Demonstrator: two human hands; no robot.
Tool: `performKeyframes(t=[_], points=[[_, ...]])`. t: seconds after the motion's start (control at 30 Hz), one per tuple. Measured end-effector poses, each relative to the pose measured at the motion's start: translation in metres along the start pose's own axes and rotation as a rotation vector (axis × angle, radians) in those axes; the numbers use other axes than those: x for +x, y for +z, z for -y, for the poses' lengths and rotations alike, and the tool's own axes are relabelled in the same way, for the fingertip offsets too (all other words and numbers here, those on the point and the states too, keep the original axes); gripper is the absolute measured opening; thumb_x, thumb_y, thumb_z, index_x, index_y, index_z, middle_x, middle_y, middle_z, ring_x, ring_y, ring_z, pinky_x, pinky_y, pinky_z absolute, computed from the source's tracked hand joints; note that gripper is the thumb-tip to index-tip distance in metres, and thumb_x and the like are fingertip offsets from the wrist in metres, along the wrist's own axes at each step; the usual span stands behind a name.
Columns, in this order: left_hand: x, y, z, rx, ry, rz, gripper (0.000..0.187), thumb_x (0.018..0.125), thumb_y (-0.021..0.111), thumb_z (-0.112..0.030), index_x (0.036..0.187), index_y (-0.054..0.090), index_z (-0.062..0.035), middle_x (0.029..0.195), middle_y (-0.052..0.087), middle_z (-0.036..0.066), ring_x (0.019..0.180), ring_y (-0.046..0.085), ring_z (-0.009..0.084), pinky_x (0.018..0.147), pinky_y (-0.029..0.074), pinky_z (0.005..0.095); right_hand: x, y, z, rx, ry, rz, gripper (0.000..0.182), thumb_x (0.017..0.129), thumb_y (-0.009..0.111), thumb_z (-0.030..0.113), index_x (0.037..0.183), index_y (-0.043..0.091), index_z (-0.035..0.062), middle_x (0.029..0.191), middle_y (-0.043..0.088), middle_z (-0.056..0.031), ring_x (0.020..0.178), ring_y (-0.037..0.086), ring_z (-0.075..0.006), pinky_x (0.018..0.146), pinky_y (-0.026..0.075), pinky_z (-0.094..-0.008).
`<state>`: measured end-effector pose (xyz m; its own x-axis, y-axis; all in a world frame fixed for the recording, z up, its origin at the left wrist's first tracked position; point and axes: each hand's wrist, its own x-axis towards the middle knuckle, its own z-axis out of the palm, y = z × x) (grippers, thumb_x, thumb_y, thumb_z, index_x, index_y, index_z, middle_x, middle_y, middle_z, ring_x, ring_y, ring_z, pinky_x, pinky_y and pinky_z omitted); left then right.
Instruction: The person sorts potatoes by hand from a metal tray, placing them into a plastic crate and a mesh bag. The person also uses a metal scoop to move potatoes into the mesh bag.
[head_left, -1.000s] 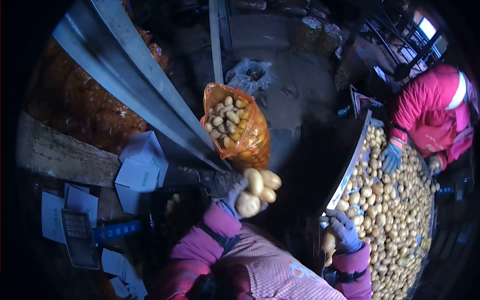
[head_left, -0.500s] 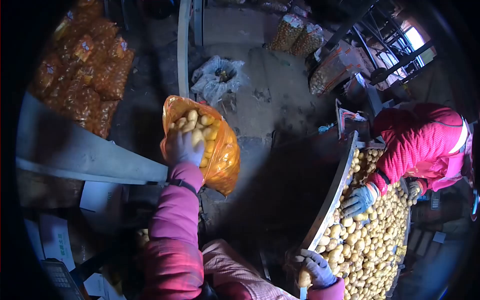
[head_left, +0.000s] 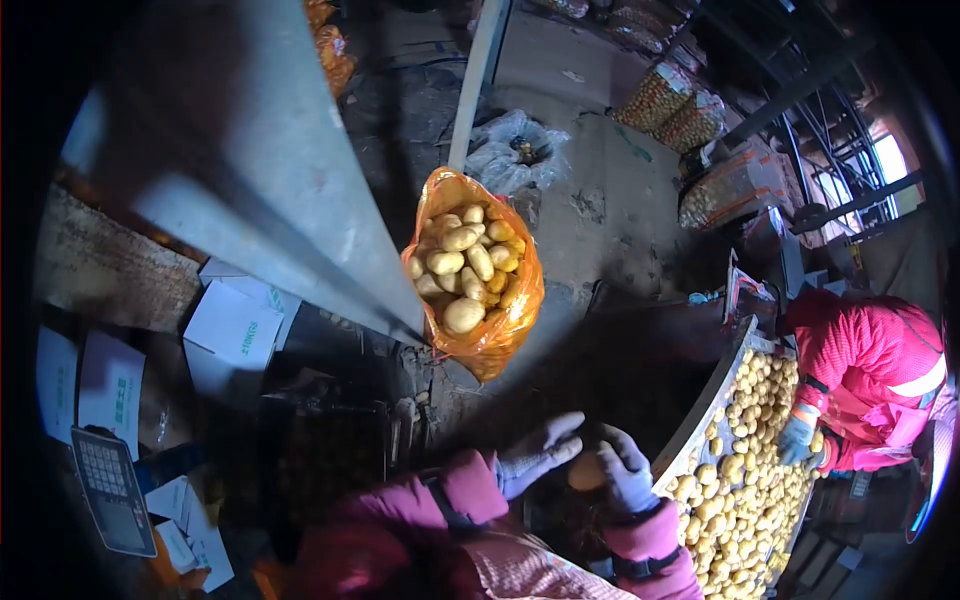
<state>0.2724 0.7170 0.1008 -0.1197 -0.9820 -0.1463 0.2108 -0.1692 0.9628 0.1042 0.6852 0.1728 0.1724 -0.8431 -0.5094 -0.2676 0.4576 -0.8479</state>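
Observation:
My left hand, in a pale glove, is held out in front of me with its fingers apart and nothing in it. Just to its right, my right hand, gloved too, has its fingers around a shaded potato. Beyond both hands, an orange mesh sack stands with its mouth wide, heaped with potatoes. At my right side lies a sorting table with a raised edge, covered in loose potatoes.
A co-worker bends over the table's far side, gloved hands among the potatoes. A slanting metal beam runs down to the sack's left. Cartons and a scale display are at left; a plastic bag lies behind the sack.
My left hand has come away from the potatoes in the sack, back toward my body. My right hand has lifted off the table edge with its potato. The view has swung left.

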Motion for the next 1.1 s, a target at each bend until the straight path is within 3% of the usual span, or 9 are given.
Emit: performKeyframes(t=[0.1,0.17,0.33,0.47,0.53,0.7,0.77,0.93,1.1], points=[[-0.004,-0.003,-0.003,-1.016,-0.419,0.003,0.041,0.094,0.054,-0.024,0.132,0.047,-0.0085,0.112,0.06,0.008,0.091,0.063,0.0186,0.078,0.053,0.0302,0.005,0.012,0.012,-0.292,-0.274,0.007,0.041,0.09,0.063,0.013,0.128,0.052,0.0003,0.122,0.059,-0.0119,0.115,0.054,-0.0202,0.098,0.043,-0.0328],[0.013,-0.046,-0.023,-0.759,-0.348,-0.032,0.053,0.086,0.063,-0.027,0.133,0.045,-0.0122,0.106,0.061,0.01,0.069,0.063,0.0198,0.05,0.048,0.0265,0.004,-0.008,0.014,-0.507,-0.466,-0.2,0.04,0.088,0.062,0.009,0.126,0.053,0.0006,0.124,0.056,-0.0168,0.113,0.056,-0.0278,0.097,0.044,-0.0361],[0.117,-0.141,0.004,0.426,0.457,-0.721,0.053,0.085,0.061,-0.01,0.136,0.046,-0.007,0.123,0.057,0.015,0.117,0.053,0.0287,0.093,0.048,0.0355,-0.018,-0.08,-0.041,-1.272,-0.372,-0.386,0.052,0.075,0.07,0.029,0.121,0.057,0.0085,0.132,0.05,-0.0159,0.126,0.042,-0.0397,0.105,0.033,-0.0504],[0.162,-0.178,0.028,1.276,-0.106,-0.419,0.054,0.085,0.055,-0.022,0.138,0.045,-0.0224,0.143,0.041,0.013,0.123,0.047,0.037,0.102,0.039,0.048,-0.024,-0.084,-0.077,-1.386,-0.299,-0.343,0.051,0.072,0.072,0.027,0.12,0.06,0.0154,0.134,0.049,-0.0119,0.134,0.031,-0.0425,0.107,0.03,-0.051],[0.163,-0.178,0.04,1.254,0.095,-0.537,0.055,0.084,0.056,-0.03,0.137,0.046,-0.0226,0.145,0.036,0.014,0.124,0.046,0.0363,0.102,0.038,0.0493,-0.022,-0.085,-0.08,-1.273,-0.295,-0.358,0.052,0.07,0.073,0.022,0.12,0.061,0.0151,0.134,0.05,-0.0114,0.134,0.031,-0.0433,0.109,0.03,-0.0515],[0.059,-0.095,0.063,0.304,0.311,-0.553,0.034,0.085,0.062,-0.011,0.119,0.058,-0.0078,0.104,0.065,0.019,0.095,0.064,0.0336,0.084,0.051,0.0375,-0.015,-0.099,-0.096,-1.143,-0.452,-0.345,0.047,0.071,0.069,0.012,0.118,0.062,0.0124,0.129,0.054,-0.0113,0.13,0.038,-0.0407,0.107,0.032,-0.0505],[-0.018,-0.075,0.063,0.562,0.073,-0.27,0.029,0.089,0.061,-0.009,0.118,0.06,-0.002,0.112,0.064,0.013,0.11,0.059,0.0223,0.099,0.043,0.0332,-0.014,-0.097,-0.103,-1.087,-0.454,-0.34,0.044,0.073,0.067,0.008,0.117,0.062,0.0114,0.127,0.056,-0.0112,0.127,0.041,-0.0395,0.107,0.033,-0.0496],[-0.151,-0.051,0.128,0.068,-0.281,-0.073,0.015,0.089,0.061,-0.017,0.095,0.066,-0.0044,0.091,0.069,0.013,0.086,0.066,0.0262,0.073,0.051,0.0358,-0.012,-0.104,-0.105,-1.146,-0.474,-0.313,0.039,0.077,0.063,0.004,0.115,0.063,0.0093,0.126,0.056,-0.0103,0.13,0.037,-0.0381,0.109,0.029,-0.0472],[-0.219,-0.103,0.158,0.42,-0.09,-0.292,0.012,0.09,0.059,-0.009,0.095,0.065,-0.0007,0.082,0.066,0.004,0.071,0.059,0.0124,0.063,0.048,0.0275,-0.009,-0.108,-0.108,-1.196,-0.549,-0.319,0.032,0.082,0.063,0.007,0.114,0.063,0.0084,0.124,0.057,-0.011,0.128,0.04,-0.0343,0.109,0.03,-0.0446]])
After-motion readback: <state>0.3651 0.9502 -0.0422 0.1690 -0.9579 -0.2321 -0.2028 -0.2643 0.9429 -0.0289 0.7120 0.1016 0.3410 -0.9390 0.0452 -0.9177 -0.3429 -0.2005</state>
